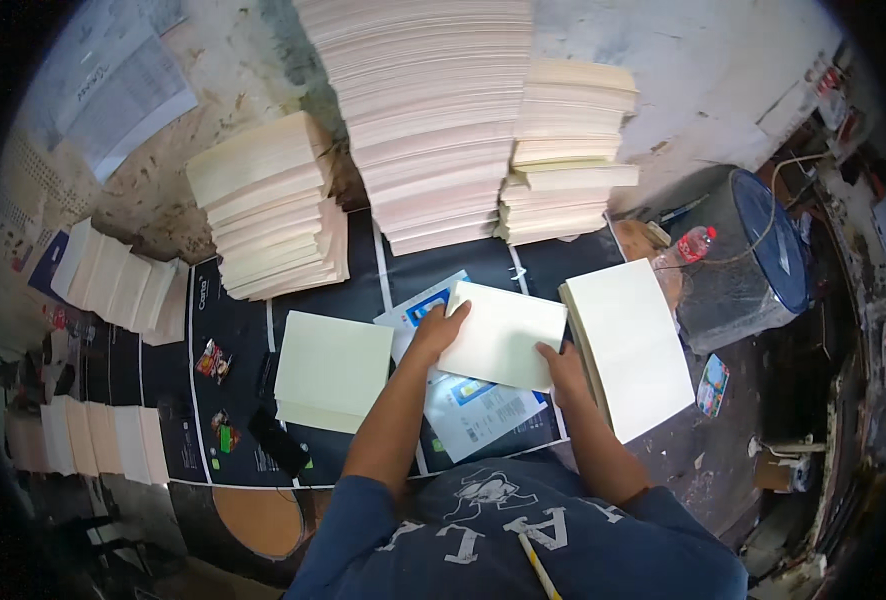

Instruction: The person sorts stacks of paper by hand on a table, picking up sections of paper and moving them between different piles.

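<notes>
Both my hands grip a small block of white paper (504,333) at the middle of the table. My left hand (437,328) is closed on its left edge, thumb on top. At the lower right corner my right hand (564,368) holds it the same way, fingers hidden beneath. Under the block lie printed sheets with blue pictures (493,418). To the left rests a pale stack of paper (332,366). A larger cream stack of paper (631,350) lies just right of my right hand.
Tall paper stacks (433,130) rise along the wall, with shorter paper piles (273,210) beside them. A phone (278,442) and snack packets (214,361) lie at the left. On the right stand a plastic bottle (685,247) and a blue-rimmed drum (728,265).
</notes>
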`<action>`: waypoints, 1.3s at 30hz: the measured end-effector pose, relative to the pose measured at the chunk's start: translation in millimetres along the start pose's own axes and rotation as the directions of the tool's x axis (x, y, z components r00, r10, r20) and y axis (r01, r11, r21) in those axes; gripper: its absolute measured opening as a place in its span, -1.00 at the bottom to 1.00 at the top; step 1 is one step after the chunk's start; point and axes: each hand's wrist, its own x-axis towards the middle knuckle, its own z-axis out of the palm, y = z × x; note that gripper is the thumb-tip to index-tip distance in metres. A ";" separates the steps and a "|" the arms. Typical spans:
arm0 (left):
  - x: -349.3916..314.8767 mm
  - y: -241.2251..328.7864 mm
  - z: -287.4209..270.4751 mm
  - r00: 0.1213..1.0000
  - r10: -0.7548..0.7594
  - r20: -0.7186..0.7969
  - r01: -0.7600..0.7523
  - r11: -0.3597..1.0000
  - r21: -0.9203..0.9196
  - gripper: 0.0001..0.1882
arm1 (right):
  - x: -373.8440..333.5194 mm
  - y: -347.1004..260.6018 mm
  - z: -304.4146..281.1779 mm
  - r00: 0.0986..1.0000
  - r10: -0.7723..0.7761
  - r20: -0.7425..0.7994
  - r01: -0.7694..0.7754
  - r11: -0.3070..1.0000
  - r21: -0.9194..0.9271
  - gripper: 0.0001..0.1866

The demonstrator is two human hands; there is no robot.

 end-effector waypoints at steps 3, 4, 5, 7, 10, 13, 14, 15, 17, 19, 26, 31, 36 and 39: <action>15.7 -22.1 0.3 0.997 0.016 0.073 -0.009 0.996 -0.088 -0.41 | 11.0 -14.5 5.1 0.992 0.121 0.043 -0.123 0.992 0.041 -0.49; 14.1 -26.4 -3.8 0.992 -0.018 0.123 0.038 0.986 -0.162 -0.41 | 14.2 -11.5 2.9 0.980 0.169 0.108 -0.181 0.977 0.110 -0.50; 19.8 -43.5 -4.5 0.988 -0.036 0.149 0.074 0.964 -0.255 -0.48 | 17.0 -8.5 1.2 0.964 0.165 0.210 -0.196 0.971 0.136 -0.47; 27.8 -70.6 -3.1 0.986 0.031 0.162 0.031 0.930 -0.366 -0.48 | 11.8 -8.9 7.6 0.953 0.093 0.288 -0.132 0.984 0.121 -0.40; -15.5 -54.9 -9.0 0.946 0.110 0.304 0.066 0.856 -0.513 -0.43 | -22.5 -21.6 -10.9 0.962 -0.076 0.264 0.031 0.985 0.170 -0.36; -75.1 -56.2 -15.6 0.966 0.232 0.115 -0.158 0.880 -0.447 -0.32 | -48.5 -32.1 -26.9 0.900 -0.188 0.394 0.143 0.980 0.140 -0.37; -94.3 -58.1 -14.5 0.960 0.281 0.011 -0.257 0.894 -0.368 -0.27 | -58.4 -43.1 -32.2 0.876 -0.225 0.427 0.196 0.974 0.112 -0.37; -112.4 -61.9 -15.3 0.955 0.296 -0.027 -0.291 0.915 -0.280 -0.13 | -68.3 -51.8 -36.5 0.867 -0.246 0.434 0.261 0.965 0.025 -0.37; -148.6 -67.6 -10.3 0.930 0.355 -0.094 -0.367 0.906 -0.213 -0.17 | -64.3 -44.2 -42.1 0.831 -0.211 0.514 0.262 0.965 -0.027 -0.37; -166.7 -74.2 -5.9 0.894 0.439 -0.088 -0.444 0.895 -0.042 -0.09 | -48.2 -27.3 -50.7 0.772 -0.140 0.619 0.334 0.920 -0.208 -0.37; -152.8 -125.2 21.2 0.889 0.426 -0.170 -0.450 0.882 -0.140 0.05 | -5.8 -8.8 -43.4 0.469 -0.328 0.820 0.799 0.553 -0.237 -0.50; -201.3 -51.4 -44.1 0.863 0.484 0.145 -0.499 0.861 0.097 0.39 | -10.9 -51.9 -40.1 0.586 -0.129 0.800 0.729 0.514 -0.452 -0.58; -175.1 11.7 40.5 0.832 0.539 0.135 -0.350 0.320 0.881 0.12 | -6.9 -43.5 -44.0 0.556 -0.141 0.819 0.727 0.561 -0.396 -0.62; -169.1 23.0 28.5 0.875 0.466 0.130 -0.365 0.459 0.810 -0.33 | -5.2 -53.3 -35.7 0.540 -0.153 0.828 0.698 0.630 -0.339 -0.56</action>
